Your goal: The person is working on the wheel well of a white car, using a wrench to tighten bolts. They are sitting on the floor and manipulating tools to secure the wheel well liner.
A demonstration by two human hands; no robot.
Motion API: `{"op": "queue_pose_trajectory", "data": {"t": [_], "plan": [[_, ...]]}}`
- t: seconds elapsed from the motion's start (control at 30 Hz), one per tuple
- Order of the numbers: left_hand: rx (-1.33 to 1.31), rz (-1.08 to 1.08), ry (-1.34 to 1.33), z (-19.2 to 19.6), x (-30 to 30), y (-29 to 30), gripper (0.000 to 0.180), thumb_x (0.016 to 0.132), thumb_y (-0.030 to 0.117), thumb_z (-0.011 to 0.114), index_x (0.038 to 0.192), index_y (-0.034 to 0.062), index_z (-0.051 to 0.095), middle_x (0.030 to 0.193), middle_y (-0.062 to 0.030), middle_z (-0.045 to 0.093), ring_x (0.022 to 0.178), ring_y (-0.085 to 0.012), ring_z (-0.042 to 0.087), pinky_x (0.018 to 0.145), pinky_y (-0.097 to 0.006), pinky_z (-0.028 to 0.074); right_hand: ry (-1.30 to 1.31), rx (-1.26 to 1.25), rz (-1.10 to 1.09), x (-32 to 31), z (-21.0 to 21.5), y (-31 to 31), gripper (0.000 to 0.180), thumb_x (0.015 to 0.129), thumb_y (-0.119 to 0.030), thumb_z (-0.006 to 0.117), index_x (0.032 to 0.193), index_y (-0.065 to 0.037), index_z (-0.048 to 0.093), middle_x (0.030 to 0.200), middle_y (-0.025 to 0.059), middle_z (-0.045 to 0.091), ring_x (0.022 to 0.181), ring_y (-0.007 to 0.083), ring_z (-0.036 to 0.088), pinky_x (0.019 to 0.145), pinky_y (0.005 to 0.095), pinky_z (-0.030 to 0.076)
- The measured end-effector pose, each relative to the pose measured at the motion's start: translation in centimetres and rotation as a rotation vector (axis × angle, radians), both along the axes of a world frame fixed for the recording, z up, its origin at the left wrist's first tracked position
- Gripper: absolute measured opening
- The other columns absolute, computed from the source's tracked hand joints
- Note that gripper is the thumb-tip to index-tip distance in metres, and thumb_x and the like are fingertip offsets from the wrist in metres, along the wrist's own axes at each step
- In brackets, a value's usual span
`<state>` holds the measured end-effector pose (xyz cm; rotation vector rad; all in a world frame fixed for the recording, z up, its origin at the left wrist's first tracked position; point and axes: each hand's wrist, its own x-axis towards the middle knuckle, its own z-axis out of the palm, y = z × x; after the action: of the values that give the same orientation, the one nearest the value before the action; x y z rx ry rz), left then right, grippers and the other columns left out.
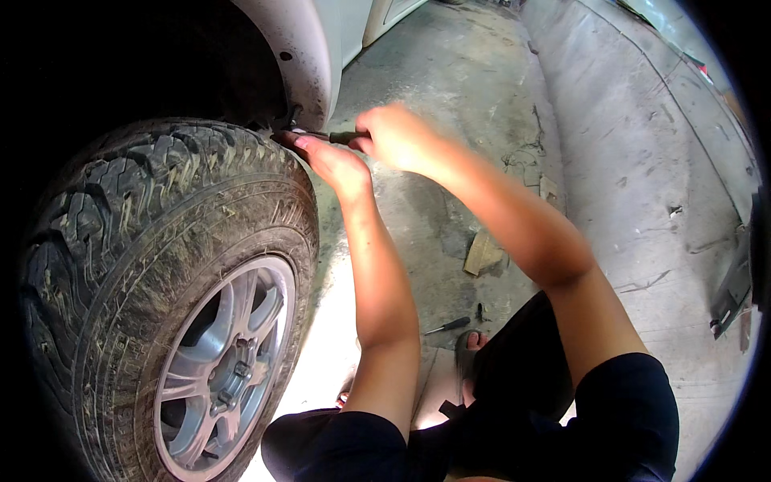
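Note:
My right hand (389,136), slightly smeared by motion, is closed round the dark handle of what looks like a screwdriver (341,138). Its thin shaft runs left toward the lower edge of a white wheel arch (315,80). There my left hand (333,163) is raised beside the shaft's end, thumb on top and fingers curled underneath. What those fingers pinch is hidden behind the hand and in shadow. Just left of them stands a large muddy tyre (185,185) on a silver spoked wheel (229,377).
On the concrete floor near my foot (472,341) lies another screwdriver (447,325). A torn piece of cardboard (483,253) is farther out. A large grey sheet (618,161) extends along the right side, with a dark flat part (732,281) at its edge.

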<state>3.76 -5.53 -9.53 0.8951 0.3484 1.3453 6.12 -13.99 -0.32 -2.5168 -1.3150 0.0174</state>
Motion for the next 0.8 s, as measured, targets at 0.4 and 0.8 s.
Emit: {"op": "queue_pose_trajectory", "data": {"t": [0.4,0.8], "plan": [[0.239,0.154,0.359,-1.0,0.3,-0.1,0.072,0.104,0.046,0.022,0.148,-0.0112,0.018,0.158,-0.0269,0.014,0.147,-0.0325,0.016,0.119,-0.039,0.010,0.629,-0.064,0.220,8.2,-14.2,6.1,0.037,0.085,-0.021,0.060,0.114,0.001,0.065,0.111,0.0166,0.068,0.101,0.0303,0.065,0.082,0.0400,0.050],[0.392,0.216,0.407,0.8,-0.9,0.3,0.078,0.102,0.049,0.025,0.147,-0.0153,0.014,0.156,-0.0340,0.010,0.148,-0.0406,0.008,0.120,-0.041,0.004,3.028,1.468,0.937,-0.7,-13.1,11.1,0.087,0.097,-0.053,0.035,0.149,0.010,0.005,0.159,0.0247,0.003,0.148,0.0341,0.002,0.119,0.0399,0.000]]}}
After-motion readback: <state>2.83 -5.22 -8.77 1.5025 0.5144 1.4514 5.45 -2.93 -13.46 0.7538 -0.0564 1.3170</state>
